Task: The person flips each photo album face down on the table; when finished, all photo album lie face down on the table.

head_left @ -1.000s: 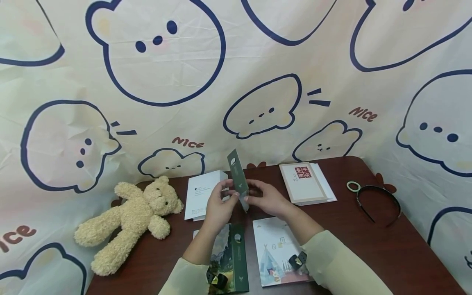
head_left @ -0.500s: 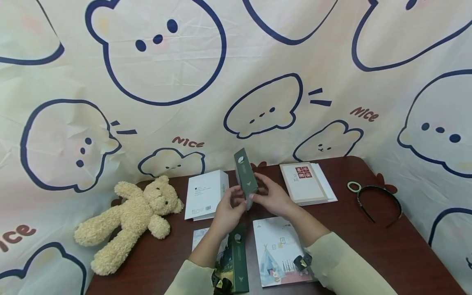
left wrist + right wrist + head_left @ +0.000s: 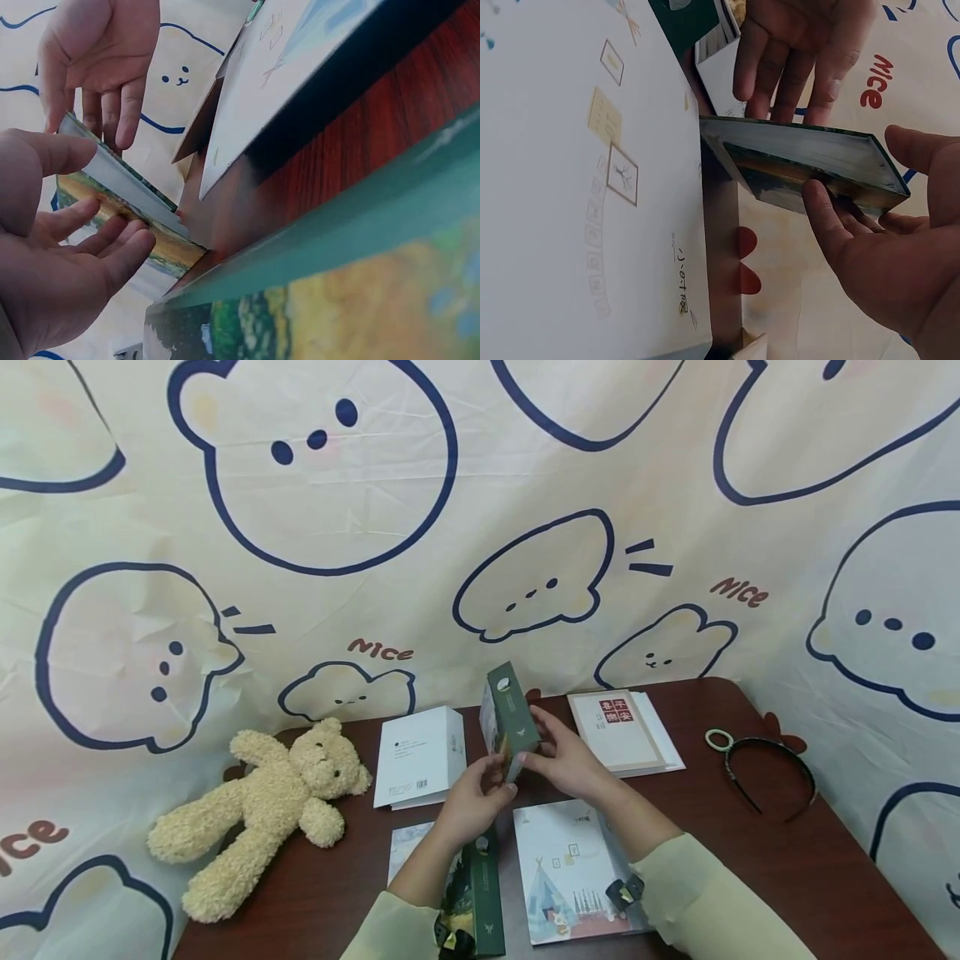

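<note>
Both hands hold a hardback book (image 3: 512, 706) with a dark green spine and a painted cover, upright but tilted above the table's rear middle. My left hand (image 3: 472, 802) grips its lower left part; in the left wrist view the thumb lies at the page edge and the fingers on the painted cover. My right hand (image 3: 568, 758) holds the right side near the spine; some of its fingers are hidden behind the book. White page edges of the book (image 3: 817, 146) show in the right wrist view. Below the left forearm lies another green-spined book (image 3: 486, 902) with a painted cover.
A white book (image 3: 416, 756) lies at the back left, beside a teddy bear (image 3: 281, 810). Stacked books (image 3: 622, 735) lie back right, with a black headband (image 3: 772, 768) and a green ring (image 3: 718, 740) farther right. A tent-picture book (image 3: 570, 877) lies in front, partly under the right forearm.
Held by both hands, the book has moved right and turned, so its spine faces me more and its painted side has come into view. Both forearms have shifted slightly right.
</note>
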Demonstrator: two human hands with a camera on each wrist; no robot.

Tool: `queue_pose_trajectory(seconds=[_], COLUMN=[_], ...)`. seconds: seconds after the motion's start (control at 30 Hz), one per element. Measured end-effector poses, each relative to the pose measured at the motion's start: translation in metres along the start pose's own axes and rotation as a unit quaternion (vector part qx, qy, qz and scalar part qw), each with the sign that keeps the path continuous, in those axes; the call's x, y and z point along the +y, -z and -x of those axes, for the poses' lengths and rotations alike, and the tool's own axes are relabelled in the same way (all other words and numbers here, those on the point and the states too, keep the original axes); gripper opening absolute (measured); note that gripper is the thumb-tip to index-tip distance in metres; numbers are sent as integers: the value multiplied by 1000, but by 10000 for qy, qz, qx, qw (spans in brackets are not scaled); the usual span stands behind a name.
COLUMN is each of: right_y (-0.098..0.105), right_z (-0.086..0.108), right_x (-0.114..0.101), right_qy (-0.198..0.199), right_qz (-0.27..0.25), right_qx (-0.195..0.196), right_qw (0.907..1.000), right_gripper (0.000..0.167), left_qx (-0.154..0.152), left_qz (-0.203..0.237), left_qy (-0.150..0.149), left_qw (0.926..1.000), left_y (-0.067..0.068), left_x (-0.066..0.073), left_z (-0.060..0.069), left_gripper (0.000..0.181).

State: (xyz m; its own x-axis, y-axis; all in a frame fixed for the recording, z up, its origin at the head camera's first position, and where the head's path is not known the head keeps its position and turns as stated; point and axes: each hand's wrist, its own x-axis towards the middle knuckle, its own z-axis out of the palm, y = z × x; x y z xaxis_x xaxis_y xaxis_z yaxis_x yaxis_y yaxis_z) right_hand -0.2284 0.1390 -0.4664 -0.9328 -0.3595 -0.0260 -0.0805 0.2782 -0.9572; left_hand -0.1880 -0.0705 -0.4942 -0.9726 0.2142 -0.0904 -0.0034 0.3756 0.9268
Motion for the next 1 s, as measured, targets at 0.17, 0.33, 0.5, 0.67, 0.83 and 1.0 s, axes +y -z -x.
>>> queue_pose_trajectory(seconds=[0.17, 0.33, 0.5, 0.67, 0.83, 1.0], right_y=[3, 6, 9, 12, 16, 20], right_z=[1, 2, 3, 4, 6, 10], right_x=[3, 4, 7, 10, 13, 18], right_qy=[-69, -139, -214, -288, -420, -549], right_qz=[28, 112, 324, 346, 243, 156], right_qx=[19, 111, 223, 289, 302, 331], right_qw=[10000, 9998, 9990, 9986, 9984, 9978], right_gripper=[87, 85, 84, 84, 84, 84], left_qx=[-111, -202, -226, -255, -325, -376], left_qz=[-54, -58, -80, -183, -421, -678], left_qy=[-44, -77, -55, -72, -103, -184], left_qw=[9999, 9997, 9997, 9995, 9985, 9968], left_y=[-1, -2, -4, -5, -6, -7], left_x=[0, 2, 2, 1, 1, 0], left_z=[0, 1, 1, -1, -1, -2], left_gripper=[57, 59, 58, 55, 52, 52])
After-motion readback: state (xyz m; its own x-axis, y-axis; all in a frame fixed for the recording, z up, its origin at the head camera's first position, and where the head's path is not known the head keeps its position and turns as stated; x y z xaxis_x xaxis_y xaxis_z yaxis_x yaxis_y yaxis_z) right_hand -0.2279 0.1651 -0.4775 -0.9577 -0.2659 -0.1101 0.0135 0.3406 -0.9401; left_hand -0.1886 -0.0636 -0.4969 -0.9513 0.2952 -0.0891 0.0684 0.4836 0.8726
